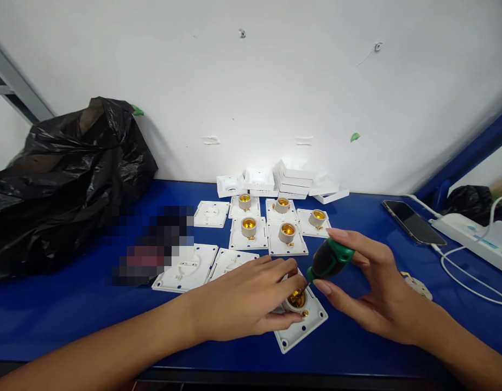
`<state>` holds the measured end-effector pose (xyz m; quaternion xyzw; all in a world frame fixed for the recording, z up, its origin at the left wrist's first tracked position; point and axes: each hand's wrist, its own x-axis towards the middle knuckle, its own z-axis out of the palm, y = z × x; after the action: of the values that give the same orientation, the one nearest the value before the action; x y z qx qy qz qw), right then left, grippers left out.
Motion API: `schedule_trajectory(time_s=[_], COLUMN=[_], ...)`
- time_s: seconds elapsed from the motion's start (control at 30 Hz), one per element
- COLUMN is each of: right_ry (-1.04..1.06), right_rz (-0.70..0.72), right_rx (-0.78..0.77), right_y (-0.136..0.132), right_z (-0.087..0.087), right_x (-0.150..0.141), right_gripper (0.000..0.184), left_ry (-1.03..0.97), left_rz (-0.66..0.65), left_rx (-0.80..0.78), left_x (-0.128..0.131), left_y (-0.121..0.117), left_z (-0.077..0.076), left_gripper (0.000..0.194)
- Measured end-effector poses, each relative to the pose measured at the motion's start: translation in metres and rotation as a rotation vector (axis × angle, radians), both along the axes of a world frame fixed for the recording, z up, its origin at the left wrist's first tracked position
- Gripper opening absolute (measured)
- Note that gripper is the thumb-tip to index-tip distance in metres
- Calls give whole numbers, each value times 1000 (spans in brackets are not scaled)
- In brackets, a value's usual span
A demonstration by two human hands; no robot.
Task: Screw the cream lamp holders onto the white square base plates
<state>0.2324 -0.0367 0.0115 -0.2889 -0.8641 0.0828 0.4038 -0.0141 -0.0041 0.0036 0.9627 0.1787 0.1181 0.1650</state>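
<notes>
A white square plate with a lamp socket (300, 320) lies on the blue table near the front edge. My left hand (246, 296) rests on it, fingers curled round the beige socket with its brass inside. My right hand (365, 282) grips a screwdriver with a black and green handle (329, 259). Its shaft points down and left into the socket's brass opening.
Several more socket plates (275, 225) sit in rows behind, and blank white plates (189, 269) lie to the left. A stack of white covers (292, 182) stands at the wall. A black plastic bag (59, 179) fills the left; a phone (412, 221) and power strip (475, 236) lie right.
</notes>
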Motion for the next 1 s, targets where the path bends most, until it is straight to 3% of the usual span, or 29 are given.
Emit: schedule_trajectory(time_s=[0.3,1.0], right_ry=[-46,-112], right_rz=[16,-29], right_rx=[-54,-24], right_y=[-1,-2], right_z=[6,6], right_x=[-1,3], right_gripper=[82,82], left_ry=[25,37], left_rz=[3,1], left_rx=[-5,-31], left_x=[0,-1], left_y=[0,1], left_z=[3,2], left_gripper=[29,29])
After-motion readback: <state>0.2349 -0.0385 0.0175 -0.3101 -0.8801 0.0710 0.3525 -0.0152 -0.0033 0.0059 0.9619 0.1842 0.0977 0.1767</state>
